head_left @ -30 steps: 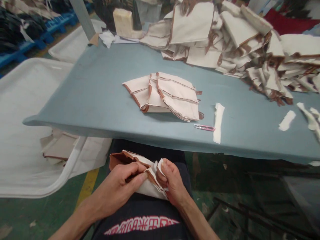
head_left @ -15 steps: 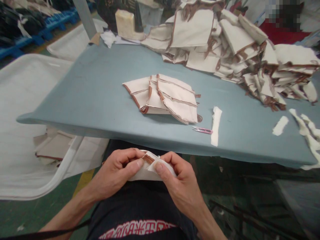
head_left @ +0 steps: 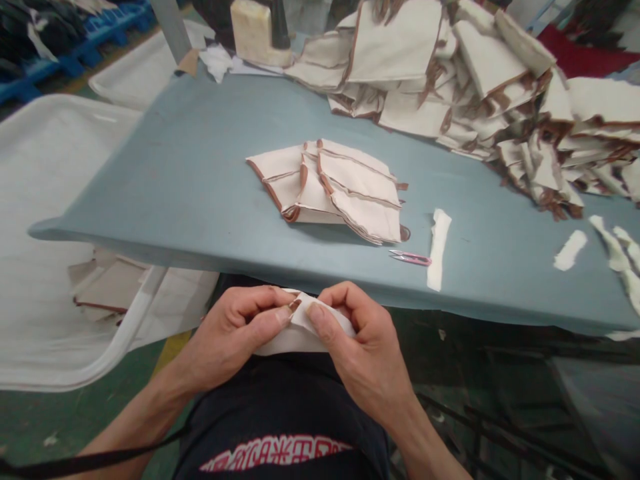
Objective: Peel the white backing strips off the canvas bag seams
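Note:
Both hands work over my lap, just below the front edge of the blue-grey table [head_left: 190,180]. My left hand [head_left: 235,333] and my right hand [head_left: 360,347] are closed in a pinch on one cream fabric piece with brown trim [head_left: 300,330], thumbs nearly touching at its top corner. Most of the piece is hidden under my fingers. On the table ahead lies a small stack of the same cream pieces [head_left: 335,190]. Pink thread snips [head_left: 411,258] rest near the front edge, right of the stack.
A large heap of cream and brown pieces [head_left: 480,80] covers the table's back right. White fabric strips [head_left: 439,248] lie beside the snips and at the far right [head_left: 570,250]. A white bin [head_left: 45,253] with a few pieces stands at the left.
The hands have lifted the fabric piece from my lap toward the table edge and bunched it smaller; the brown part seen at the left a second ago is now hidden.

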{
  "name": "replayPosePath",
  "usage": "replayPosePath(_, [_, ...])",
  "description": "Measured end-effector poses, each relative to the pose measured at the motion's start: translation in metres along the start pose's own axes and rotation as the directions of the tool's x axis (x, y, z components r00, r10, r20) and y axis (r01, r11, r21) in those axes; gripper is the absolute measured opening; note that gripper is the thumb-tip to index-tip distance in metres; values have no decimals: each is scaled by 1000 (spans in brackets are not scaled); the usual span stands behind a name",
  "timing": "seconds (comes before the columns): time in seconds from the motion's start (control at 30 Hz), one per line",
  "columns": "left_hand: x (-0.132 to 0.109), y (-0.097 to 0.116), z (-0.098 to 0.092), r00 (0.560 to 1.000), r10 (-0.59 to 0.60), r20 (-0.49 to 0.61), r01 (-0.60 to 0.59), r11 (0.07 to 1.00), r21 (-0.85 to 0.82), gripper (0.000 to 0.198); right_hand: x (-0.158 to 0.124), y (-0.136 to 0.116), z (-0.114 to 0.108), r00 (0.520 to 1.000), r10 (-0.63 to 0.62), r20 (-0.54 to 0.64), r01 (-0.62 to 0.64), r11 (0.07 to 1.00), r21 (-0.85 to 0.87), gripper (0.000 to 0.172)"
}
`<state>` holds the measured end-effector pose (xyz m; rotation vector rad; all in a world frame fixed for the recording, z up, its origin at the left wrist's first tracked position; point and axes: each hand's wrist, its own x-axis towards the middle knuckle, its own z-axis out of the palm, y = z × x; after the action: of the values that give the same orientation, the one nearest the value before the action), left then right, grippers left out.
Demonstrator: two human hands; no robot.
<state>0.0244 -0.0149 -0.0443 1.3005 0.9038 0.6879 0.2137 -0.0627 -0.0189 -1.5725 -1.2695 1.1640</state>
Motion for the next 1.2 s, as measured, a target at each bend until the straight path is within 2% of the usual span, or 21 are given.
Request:
replayPosePath(0.4, [-2,-6,-1,998,-63,-9,62,997,-52,29,2,5,7,999,25,-28,-26,999,-22,26])
replayPosePath(0.6, [0,-12,-1,999,-48,-22,45,991,-125,24,4,8,12,994,-24,-106,15,995,-94,26])
replayPosePath(0.73, [3,-13,1,999,-34,-39,27,984,-175,20,6,9,16,991,-15,-134,0,994,-109,29])
replayPosePath(1.0, [4,-17,4,987,-54,-154,28,986,-163,21,10,11,27,987,62,-150,-62,998,5,32])
replayPosePath(1.1, [4,-20,2,989,-51,-141,27,986,-165,25,9,12,31,981,68,-181,-69,998,-2,31])
replayPosePath(1.2, [4,-20,1,994,7,-106,-19,993,-114,20,9,13,33,975,54,-216,-61,998,-30,30])
